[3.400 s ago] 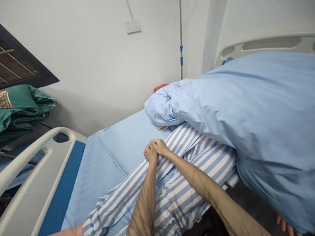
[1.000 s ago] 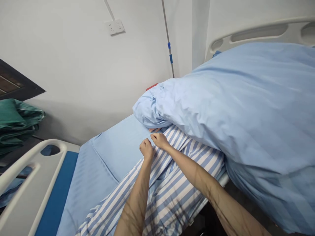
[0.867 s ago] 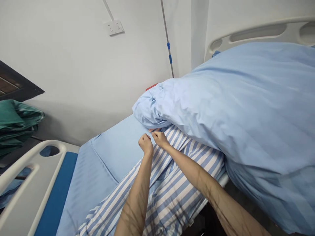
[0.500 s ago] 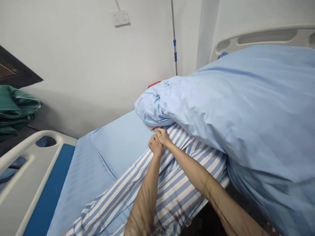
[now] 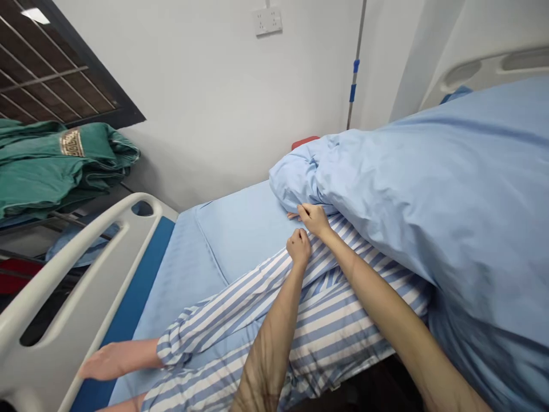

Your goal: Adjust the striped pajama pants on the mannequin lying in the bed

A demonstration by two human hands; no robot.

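A person in blue-and-white striped pyjamas (image 5: pixel 334 326) lies on the bed under a bulky pale blue duvet (image 5: pixel 429 200), which hides their upper body. My left hand (image 5: pixel 299 247) is curled into a loose fist, resting on the striped fabric. My right hand (image 5: pixel 315 220) sits just beyond it, fingers at the duvet's edge. A striped sleeve (image 5: pixel 223 303) stretches to the lower left, ending in that person's hand (image 5: pixel 115 360) on the pale blue sheet (image 5: pixel 244 220). Another set of fingers (image 5: pixel 293 216) shows under the duvet, beside my right hand.
A white bed side rail (image 5: pixel 86 274) runs along the near left. Green folded cloth (image 5: pixel 55 160) lies beyond it, under a dark grille (image 5: pixel 43 63). Behind the bed are a wall socket (image 5: pixel 267 21), a metal pole (image 5: pixel 355 63), a red item (image 5: pixel 304 142) and the white headboard (image 5: pixel 484 71).
The view has swung left and shows more of the rail and green cloth. My hands are slightly further apart, and the other person's hand now shows at the striped cuff, lower left.
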